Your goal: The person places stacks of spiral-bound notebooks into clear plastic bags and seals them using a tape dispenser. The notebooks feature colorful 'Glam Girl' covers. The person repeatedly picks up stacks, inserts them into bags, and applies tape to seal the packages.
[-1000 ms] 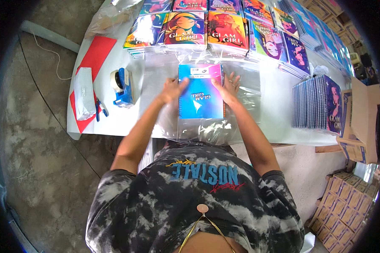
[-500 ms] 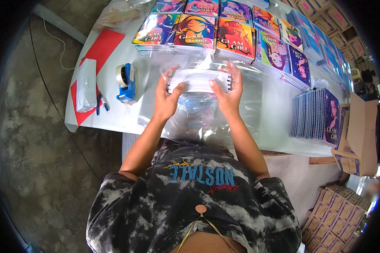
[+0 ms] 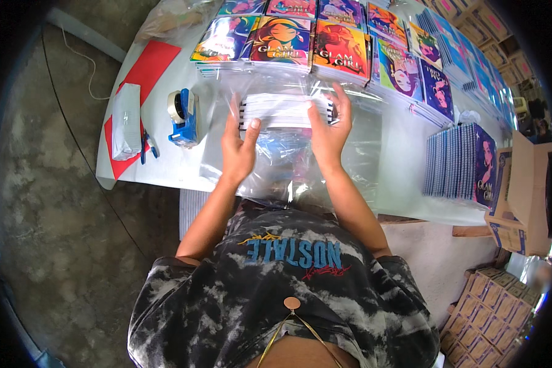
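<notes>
A stack of spiral notebooks (image 3: 282,111), its white page edges showing and black coils at both ends, sits in front of me on the table. Clear plastic film (image 3: 288,161) lies around and under it. My left hand (image 3: 240,147) clasps the left end, fingers along the outer side and thumb at the near corner. At the other end, my right hand (image 3: 332,132) presses its thumb on the page edges, with its fingers spread around the outer side. The film partly veils the fingers and the stack.
Piles of colourful notebooks (image 3: 340,49) line the table's far side. A blue tape dispenser (image 3: 185,119), wrapped white block (image 3: 127,122), red sheets (image 3: 151,64) and blue-handled tool (image 3: 147,148) lie left. Upright notebooks (image 3: 451,162) and an open carton (image 3: 515,190) stand right.
My left fingers have straightened along the stack's end, and the left thumb has slid slightly off the page edges. My right thumb has moved a little up the stack.
</notes>
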Demonstrator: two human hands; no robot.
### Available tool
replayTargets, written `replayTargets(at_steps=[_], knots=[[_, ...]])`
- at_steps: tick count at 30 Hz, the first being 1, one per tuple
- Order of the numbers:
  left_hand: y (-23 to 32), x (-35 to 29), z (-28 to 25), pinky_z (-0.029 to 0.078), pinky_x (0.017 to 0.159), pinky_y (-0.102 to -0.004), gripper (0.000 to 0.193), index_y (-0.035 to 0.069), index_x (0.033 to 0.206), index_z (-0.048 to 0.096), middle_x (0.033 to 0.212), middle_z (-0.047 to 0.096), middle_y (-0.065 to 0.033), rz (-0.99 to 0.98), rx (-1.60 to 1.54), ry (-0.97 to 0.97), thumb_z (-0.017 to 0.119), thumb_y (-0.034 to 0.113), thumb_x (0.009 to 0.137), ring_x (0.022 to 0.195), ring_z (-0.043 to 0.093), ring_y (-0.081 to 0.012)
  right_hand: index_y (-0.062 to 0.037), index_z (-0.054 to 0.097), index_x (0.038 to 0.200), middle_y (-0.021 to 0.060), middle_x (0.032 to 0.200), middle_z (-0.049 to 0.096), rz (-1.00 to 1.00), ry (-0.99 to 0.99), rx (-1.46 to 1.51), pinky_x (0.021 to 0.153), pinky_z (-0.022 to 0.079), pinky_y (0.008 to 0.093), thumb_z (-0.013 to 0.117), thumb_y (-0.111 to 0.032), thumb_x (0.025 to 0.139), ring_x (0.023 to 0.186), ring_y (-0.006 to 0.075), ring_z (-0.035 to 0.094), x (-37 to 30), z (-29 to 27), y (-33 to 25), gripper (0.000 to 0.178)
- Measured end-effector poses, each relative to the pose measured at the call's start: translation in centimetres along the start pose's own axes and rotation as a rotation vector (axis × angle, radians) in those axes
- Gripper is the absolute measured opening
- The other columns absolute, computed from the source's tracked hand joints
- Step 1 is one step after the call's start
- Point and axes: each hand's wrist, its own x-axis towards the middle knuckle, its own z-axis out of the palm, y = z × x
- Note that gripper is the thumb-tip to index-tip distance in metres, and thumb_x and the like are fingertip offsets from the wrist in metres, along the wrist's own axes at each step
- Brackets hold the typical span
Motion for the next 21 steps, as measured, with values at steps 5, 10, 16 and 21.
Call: replayTargets(at_steps=[5,10,16,21], knots=[[-0.3,-1.9,2.2,0.017,0.108,-0.0463,0.040,0.008,0.119,0.058,0.137,0.042,-0.0132,0.297,0.511,0.190,0.063,0.027,0.084,0.132,0.031,-0.0304,-0.0014,0.045,0.127,0.0124,0.110,0.054,0.087,0.007,0.023,0.087,0.041,0.0313,0.066,-0.011,0.081,0.101,0.0194,0.052,0.1,0.3,0.4,0.052],[2.7,-1.7,3.5,0.008,0.107,-0.0547,0.041,0.012,0.117,0.061,0.133,0.048,-0.0032,0.416,0.851,-0.064,0.058,0.038,0.085,0.127,0.038,-0.0239,-0.0020,0.043,0.131,0.0144,0.111,0.054,-0.185,-0.024,-0.501,0.095,0.034,0.0357,0.065,-0.021,0.082,0.104,0.0251,0.050,-0.8,-0.2,-0.4,0.057],[4.4,0.4,2.4,0.031,0.100,-0.0443,0.059,0.005,0.135,0.035,0.122,0.053,-0.0211,0.191,0.141,-0.137,0.058,0.026,0.084,0.111,0.052,-0.0330,-0.0096,0.052,0.126,0.0081,0.112,0.055,-0.653,-0.340,-0.704,0.095,0.032,0.0358,0.061,-0.019,0.082,0.110,0.0224,0.050,-3.1,-0.9,-1.1,0.046],[5.0,8.3,1.2,0.045,0.087,-0.0355,0.039,-0.002,0.117,0.054,0.102,0.065,-0.0151,0.535,0.634,-0.263,0.063,0.010,0.080,0.093,0.061,-0.0236,-0.0125,0.061,0.112,0.0008,0.112,0.058,-0.701,-0.405,-0.676,0.090,0.035,0.0349,0.061,-0.012,0.078,0.108,0.0181,0.053,-2.1,-1.1,-1.2,0.034]])
